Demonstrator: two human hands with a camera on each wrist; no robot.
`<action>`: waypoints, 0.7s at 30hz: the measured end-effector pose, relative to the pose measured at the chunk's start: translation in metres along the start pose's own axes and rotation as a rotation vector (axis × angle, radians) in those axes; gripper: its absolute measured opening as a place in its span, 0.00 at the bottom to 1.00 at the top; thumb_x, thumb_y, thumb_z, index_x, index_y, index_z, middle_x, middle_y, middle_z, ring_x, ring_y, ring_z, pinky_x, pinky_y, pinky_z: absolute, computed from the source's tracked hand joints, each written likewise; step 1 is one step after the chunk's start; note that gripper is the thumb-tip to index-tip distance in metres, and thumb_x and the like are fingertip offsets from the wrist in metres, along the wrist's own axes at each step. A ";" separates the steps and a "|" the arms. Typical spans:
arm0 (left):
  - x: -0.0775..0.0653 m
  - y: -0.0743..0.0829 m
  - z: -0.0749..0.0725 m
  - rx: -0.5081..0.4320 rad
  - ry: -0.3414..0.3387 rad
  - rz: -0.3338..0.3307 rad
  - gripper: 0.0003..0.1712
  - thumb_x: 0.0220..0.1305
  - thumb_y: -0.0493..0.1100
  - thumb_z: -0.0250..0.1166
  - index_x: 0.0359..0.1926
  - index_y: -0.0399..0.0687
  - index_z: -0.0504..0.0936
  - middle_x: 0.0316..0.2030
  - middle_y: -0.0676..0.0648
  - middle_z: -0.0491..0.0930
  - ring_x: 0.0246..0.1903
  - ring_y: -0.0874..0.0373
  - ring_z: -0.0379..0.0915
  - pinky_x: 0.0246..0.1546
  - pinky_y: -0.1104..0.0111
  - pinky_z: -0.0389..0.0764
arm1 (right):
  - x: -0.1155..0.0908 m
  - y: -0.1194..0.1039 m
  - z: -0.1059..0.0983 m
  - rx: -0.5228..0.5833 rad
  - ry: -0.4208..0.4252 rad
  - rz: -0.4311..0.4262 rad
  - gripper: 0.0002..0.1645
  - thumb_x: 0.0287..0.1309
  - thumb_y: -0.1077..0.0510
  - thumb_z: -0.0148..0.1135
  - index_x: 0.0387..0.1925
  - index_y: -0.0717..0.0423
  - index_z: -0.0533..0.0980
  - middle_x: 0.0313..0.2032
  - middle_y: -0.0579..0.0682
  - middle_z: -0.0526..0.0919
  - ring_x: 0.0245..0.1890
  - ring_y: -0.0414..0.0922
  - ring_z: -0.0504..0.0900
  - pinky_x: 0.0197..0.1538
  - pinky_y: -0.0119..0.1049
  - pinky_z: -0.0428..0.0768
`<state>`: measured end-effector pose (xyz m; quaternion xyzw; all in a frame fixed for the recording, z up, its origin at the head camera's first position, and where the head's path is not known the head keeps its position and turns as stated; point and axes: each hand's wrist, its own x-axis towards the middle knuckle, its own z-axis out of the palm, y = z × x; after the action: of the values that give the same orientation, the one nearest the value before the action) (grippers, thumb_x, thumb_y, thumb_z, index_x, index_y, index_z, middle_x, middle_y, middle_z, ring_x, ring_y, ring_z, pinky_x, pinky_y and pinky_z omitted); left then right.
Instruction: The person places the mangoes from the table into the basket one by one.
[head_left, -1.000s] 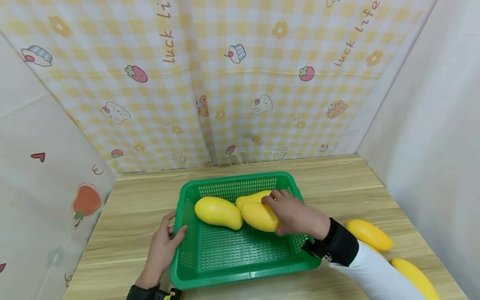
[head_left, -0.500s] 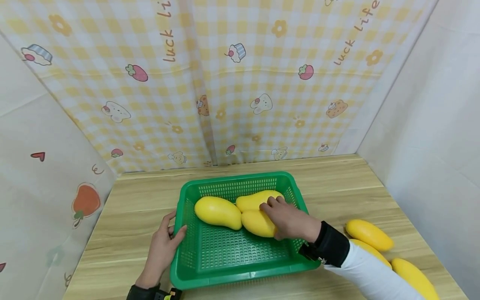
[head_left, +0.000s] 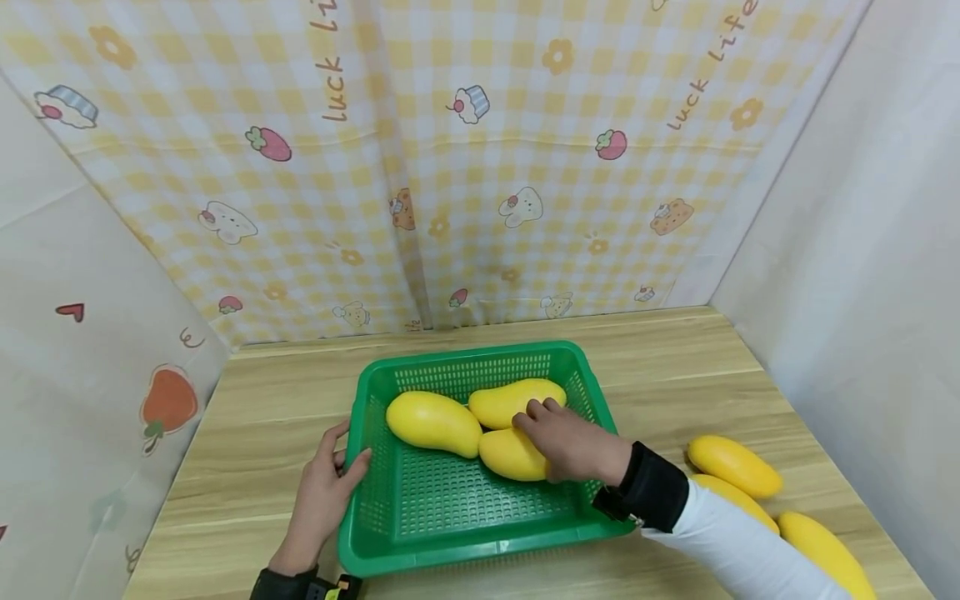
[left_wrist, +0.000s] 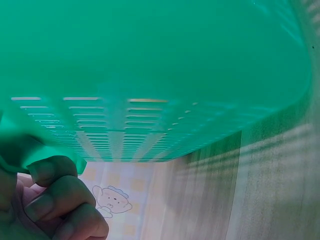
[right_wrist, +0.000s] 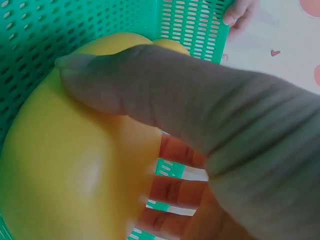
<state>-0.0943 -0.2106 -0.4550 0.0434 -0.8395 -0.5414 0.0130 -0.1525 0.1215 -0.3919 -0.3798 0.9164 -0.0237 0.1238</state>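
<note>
The head view is bright, wrist views hazier

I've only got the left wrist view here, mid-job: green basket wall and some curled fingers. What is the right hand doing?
Observer: In the head view, the right hand grips a yellow mango inside the green basket.
Operator: Is it alone in there?
Observer: No, two more mangoes lie in the basket, toward its far side.
Operator: And outside the basket?
Observer: Three further mangoes lie on the wooden table, to the right of the basket; the sleeve partly covers one.
</note>
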 end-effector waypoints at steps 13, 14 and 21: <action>0.001 0.000 0.003 -0.014 -0.007 0.011 0.30 0.68 0.39 0.60 0.66 0.36 0.60 0.32 0.39 0.83 0.21 0.58 0.80 0.17 0.67 0.81 | 0.002 -0.014 0.008 -0.109 -0.102 0.148 0.38 0.42 0.59 0.78 0.54 0.53 0.67 0.47 0.56 0.67 0.39 0.52 0.66 0.33 0.43 0.74; 0.001 0.000 0.003 -0.015 -0.007 0.008 0.30 0.68 0.39 0.60 0.66 0.36 0.60 0.33 0.38 0.83 0.21 0.58 0.80 0.18 0.67 0.81 | 0.003 -0.015 0.009 -0.121 -0.113 0.155 0.39 0.42 0.58 0.79 0.54 0.53 0.67 0.48 0.56 0.67 0.40 0.52 0.67 0.33 0.43 0.75; 0.000 -0.002 0.001 -0.015 -0.009 -0.003 0.31 0.69 0.38 0.59 0.67 0.36 0.58 0.35 0.37 0.83 0.22 0.58 0.80 0.18 0.68 0.82 | 0.006 -0.021 0.008 -0.162 -0.135 0.183 0.41 0.37 0.53 0.82 0.52 0.53 0.68 0.48 0.55 0.66 0.41 0.52 0.68 0.27 0.40 0.76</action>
<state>-0.0946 -0.2105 -0.4576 0.0422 -0.8353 -0.5481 0.0089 -0.1405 0.1030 -0.3980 -0.3039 0.9358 0.0874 0.1556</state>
